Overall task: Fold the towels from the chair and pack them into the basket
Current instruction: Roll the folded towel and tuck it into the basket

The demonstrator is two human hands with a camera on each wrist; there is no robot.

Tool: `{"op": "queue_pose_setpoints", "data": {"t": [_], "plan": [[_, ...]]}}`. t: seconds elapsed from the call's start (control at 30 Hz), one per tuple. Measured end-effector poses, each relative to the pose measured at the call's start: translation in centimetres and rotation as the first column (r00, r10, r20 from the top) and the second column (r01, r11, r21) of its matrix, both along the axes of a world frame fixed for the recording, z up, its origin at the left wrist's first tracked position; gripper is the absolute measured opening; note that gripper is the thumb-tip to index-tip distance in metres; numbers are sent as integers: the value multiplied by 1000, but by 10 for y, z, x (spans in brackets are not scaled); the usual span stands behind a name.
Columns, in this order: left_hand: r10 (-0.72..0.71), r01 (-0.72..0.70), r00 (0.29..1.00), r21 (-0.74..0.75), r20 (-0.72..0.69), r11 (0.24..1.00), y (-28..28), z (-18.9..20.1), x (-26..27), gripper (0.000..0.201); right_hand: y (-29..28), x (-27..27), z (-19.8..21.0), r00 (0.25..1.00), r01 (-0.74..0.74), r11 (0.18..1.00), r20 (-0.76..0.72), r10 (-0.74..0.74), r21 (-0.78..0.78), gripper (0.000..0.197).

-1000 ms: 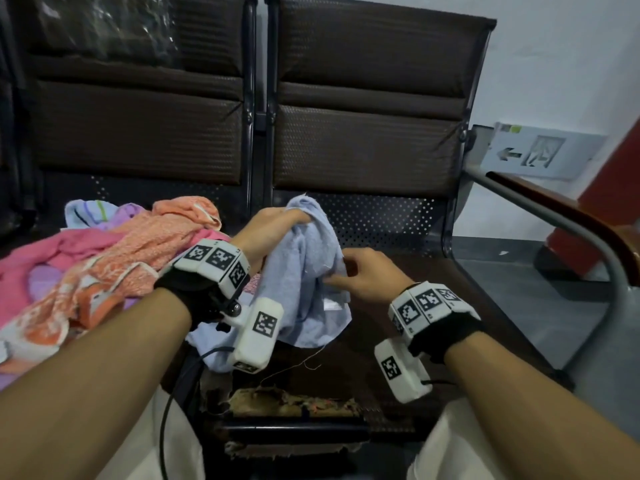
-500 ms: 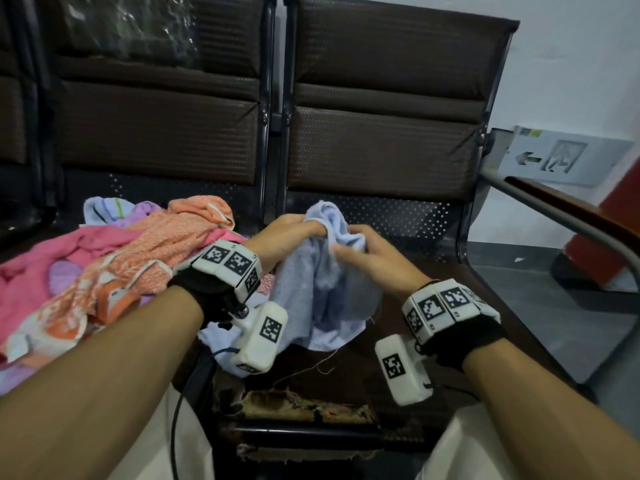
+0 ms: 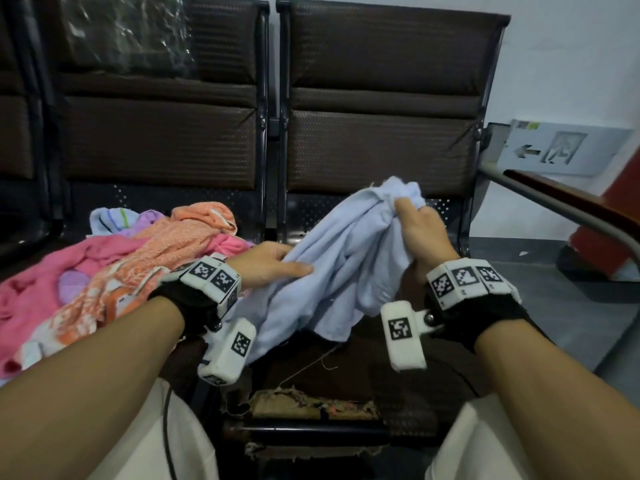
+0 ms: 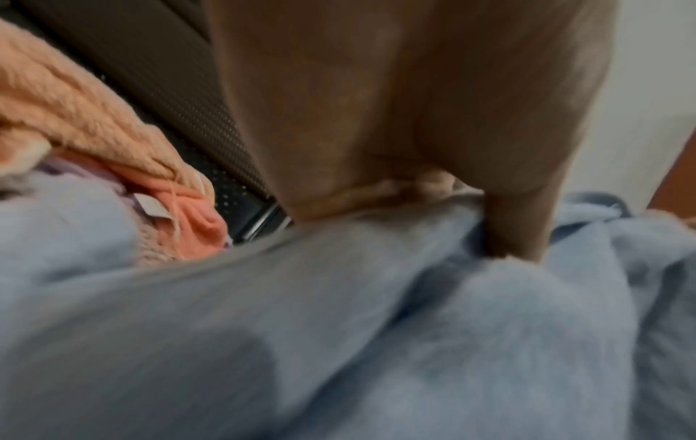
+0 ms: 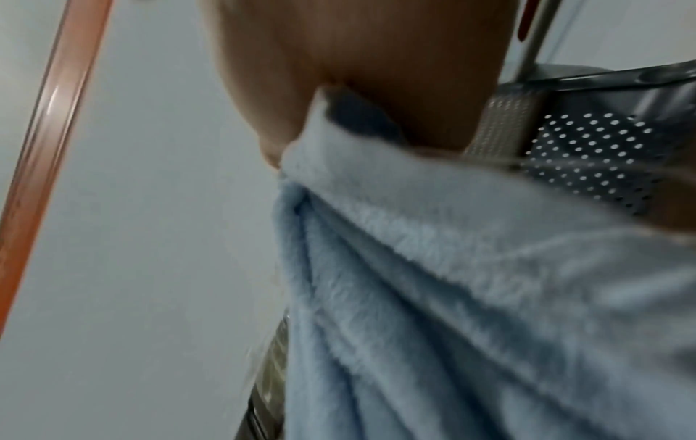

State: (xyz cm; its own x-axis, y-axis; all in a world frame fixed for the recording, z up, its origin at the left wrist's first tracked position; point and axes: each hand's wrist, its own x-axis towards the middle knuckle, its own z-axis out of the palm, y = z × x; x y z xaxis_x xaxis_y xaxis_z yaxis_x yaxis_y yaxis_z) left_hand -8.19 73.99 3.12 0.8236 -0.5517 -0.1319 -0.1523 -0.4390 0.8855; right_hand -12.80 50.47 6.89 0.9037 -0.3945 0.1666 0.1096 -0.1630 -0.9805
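Note:
A light blue towel (image 3: 346,258) hangs stretched between my hands above the right chair seat (image 3: 363,372). My right hand (image 3: 419,226) grips its bunched upper end, raised toward the backrest. My left hand (image 3: 273,268) holds the lower left part, thumb lying along the cloth. In the left wrist view the blue towel (image 4: 376,327) fills the lower frame under my left hand (image 4: 433,190). The right wrist view shows my right hand (image 5: 361,98) clamped on the blue towel (image 5: 471,282). A pile of pink, orange and lilac towels (image 3: 114,271) lies on the left seat. No basket is in view.
Two dark padded chair backs (image 3: 381,109) stand ahead. A metal and wood armrest (image 3: 575,209) runs along the right. The right seat's front edge (image 3: 311,407) is torn and frayed. A grey floor (image 3: 588,317) lies to the right, with a wall sign (image 3: 561,150) beyond.
My hands, together at the towel's top half a second ago, have moved apart: the right went up and right with the bunched end, the left slid down and left along the cloth.

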Motion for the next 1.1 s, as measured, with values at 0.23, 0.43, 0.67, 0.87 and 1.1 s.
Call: {"op": "queue_pose_setpoints", "data": {"t": [0.23, 0.43, 0.67, 0.87, 1.1], "plan": [[-14, -174, 924, 453, 381, 874, 20, -15, 14, 34, -26, 3, -10, 983, 183, 979, -26, -182, 87, 21], [4, -74, 929, 173, 370, 982, -3, -8, 2, 31, -18, 2, -29, 972, -90, 839, -232, -44, -537, 56], [-92, 119, 933, -56, 347, 991, -22, 4, -4, 13, 22, -7, -26, 849, -521, 464, -379, 368, -716, 48], [-113, 131, 949, -42, 294, 991, -15, 4, -5, 14, 17, 0, -26, 892, -450, 448, -359, 276, -773, 16], [147, -119, 946, -113, 289, 986, -4, 8, 3, 29, 9, 4, -25, 972, -220, 706, -214, 99, -673, 11]]}}
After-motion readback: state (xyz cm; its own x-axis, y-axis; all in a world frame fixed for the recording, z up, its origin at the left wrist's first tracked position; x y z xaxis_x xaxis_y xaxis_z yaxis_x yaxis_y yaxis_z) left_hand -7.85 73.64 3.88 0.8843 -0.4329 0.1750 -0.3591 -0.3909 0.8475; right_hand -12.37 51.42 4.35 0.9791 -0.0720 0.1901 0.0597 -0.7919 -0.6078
